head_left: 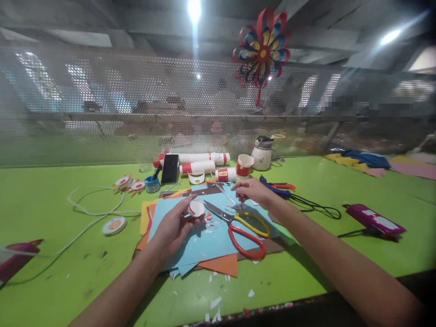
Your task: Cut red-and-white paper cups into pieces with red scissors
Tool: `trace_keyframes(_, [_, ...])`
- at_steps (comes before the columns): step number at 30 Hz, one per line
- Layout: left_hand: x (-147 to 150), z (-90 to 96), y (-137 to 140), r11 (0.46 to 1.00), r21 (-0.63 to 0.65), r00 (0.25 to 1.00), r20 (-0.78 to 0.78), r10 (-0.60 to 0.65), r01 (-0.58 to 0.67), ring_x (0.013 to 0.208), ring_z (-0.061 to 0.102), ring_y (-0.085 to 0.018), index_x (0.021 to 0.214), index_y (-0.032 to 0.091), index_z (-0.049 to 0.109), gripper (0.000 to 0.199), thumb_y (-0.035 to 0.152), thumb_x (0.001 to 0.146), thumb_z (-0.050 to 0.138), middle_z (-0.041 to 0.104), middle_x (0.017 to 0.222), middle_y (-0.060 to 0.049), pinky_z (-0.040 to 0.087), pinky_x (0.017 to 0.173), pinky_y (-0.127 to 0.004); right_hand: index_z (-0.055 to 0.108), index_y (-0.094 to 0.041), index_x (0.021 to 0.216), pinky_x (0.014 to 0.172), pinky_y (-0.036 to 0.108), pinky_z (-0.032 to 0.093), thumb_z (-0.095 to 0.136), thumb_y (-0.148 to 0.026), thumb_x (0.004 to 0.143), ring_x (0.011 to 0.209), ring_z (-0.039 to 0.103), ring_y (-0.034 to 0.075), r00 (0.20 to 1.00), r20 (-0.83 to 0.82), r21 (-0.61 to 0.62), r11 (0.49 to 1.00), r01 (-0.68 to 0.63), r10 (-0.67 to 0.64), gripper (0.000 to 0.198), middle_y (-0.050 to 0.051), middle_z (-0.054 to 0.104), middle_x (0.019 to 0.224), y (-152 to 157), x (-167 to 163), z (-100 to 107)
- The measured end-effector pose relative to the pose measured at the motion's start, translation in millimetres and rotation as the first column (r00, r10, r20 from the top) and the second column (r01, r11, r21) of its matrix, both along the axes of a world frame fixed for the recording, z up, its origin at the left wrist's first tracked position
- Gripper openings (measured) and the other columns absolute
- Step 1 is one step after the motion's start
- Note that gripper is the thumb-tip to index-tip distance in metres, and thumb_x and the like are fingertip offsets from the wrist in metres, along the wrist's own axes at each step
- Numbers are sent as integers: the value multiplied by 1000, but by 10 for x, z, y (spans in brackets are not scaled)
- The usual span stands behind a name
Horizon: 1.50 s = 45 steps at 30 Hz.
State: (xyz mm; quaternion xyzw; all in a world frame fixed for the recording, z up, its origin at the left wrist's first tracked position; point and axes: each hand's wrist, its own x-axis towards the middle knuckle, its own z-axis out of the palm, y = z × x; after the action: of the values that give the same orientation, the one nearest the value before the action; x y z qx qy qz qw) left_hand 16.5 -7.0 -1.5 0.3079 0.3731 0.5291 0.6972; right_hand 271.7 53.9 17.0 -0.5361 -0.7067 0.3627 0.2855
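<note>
My left hand (177, 227) is closed round a small white round piece (196, 209), apparently cut from a paper cup or tube, with a thin red line on it. My right hand (251, 190) hovers over the paper's far side, fingers curled together; whatever they pinch is too small to make out. Just below those fingers lies a slim silvery tool (226, 195). Large scissors (226, 217) with one yellow and one red handle rest on the light blue paper (190, 252), blades partly apart. Red and white scraps (209, 222) lie between the hands.
White-and-red paper tubes (197, 167), a phone (170, 169), a cut cup (244, 165) and a kettle-like jug (262, 153) stand behind. A blue paint pot (152, 184) is at left. A blue glue gun (275, 187) and purple device (374, 221) lie right.
</note>
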Motion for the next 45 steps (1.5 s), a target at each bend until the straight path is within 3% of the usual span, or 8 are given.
trace_keyframes(3, [-1, 7, 1, 1000, -2, 999, 37, -16, 16, 68, 67, -19, 122, 13, 57, 43, 25, 81, 62, 64, 86, -12, 53, 56, -26, 61, -14, 106, 68, 33, 55, 57, -29, 92, 79, 65, 15, 991, 130, 55, 998, -33, 26, 21, 4, 66, 100, -1, -111, -51])
trace_keyframes(7, [-3, 20, -18, 999, 0, 999, 17, -42, 42, 71, 67, -20, 125, 14, 54, 46, 25, 81, 62, 65, 85, -12, 51, 55, -24, 62, -15, 105, 77, 38, 53, 58, -29, 91, 89, 64, 18, 963, 267, 236, 971, -35, -30, 20, 5, 65, 107, -61, -191, -157])
trace_keyframes(11, [3, 12, -42, 997, 24, 997, -8, -76, 76, 72, 67, -19, 125, 16, 54, 46, 29, 82, 63, 65, 87, -10, 51, 57, -24, 63, -16, 104, 80, 39, 52, 57, -29, 92, 91, 64, 18, 945, 303, 383, 924, -5, -121, 19, 5, 65, 106, -142, -160, -259])
trace_keyframes(16, [10, -9, -21, 997, 21, 997, -23, -74, 75, 68, 65, -17, 119, 13, 56, 41, 31, 82, 61, 65, 84, -10, 47, 52, -22, 63, -15, 101, 75, 36, 54, 56, -29, 92, 83, 64, 16, 944, 287, 465, 885, 11, -162, 18, 4, 66, 99, -178, -118, -294])
trace_keyframes(23, [7, -38, 27, 1000, -10, 1000, -1, -21, 21, 66, 65, -18, 107, 9, 60, 36, 32, 79, 64, 65, 78, -10, 48, 52, -23, 63, -15, 97, 68, 32, 54, 55, -30, 93, 74, 64, 14, 953, 287, 450, 892, -42, -99, 18, 2, 66, 90, -219, -129, -265])
trace_keyframes(31, [3, 4, -3, 1000, 23, 998, -53, 18, -17, 71, 67, -19, 116, 15, 56, 43, 20, 75, 68, 65, 93, -11, 54, 60, -28, 63, -14, 96, 64, 29, 53, 54, -30, 93, 67, 63, 12, 952, 305, 405, 909, -96, -35, 18, 0, 66, 84, -269, -134, -217])
trace_keyframes(38, [-31, -87, 39, 997, 37, 995, -76, 68, -66, 71, 66, -19, 99, 14, 64, 28, 28, 76, 68, 65, 95, -10, 57, 68, -34, 63, -15, 97, 63, 29, 53, 54, -31, 94, 66, 62, 12, 948, 315, 396, 915, -79, -54, 19, 0, 66, 83, -287, -122, -174])
trace_keyframes(45, [1, -54, 23, 996, 57, 997, 14, 72, -73, 75, 65, -19, 89, 10, 66, 19, 25, 78, 65, 66, 88, -11, 57, 72, -35, 63, -14, 97, 63, 29, 53, 55, -30, 93, 67, 63, 12, 937, 342, 384, 920, -72, -69, 19, 0, 66, 85, -248, -139, -231])
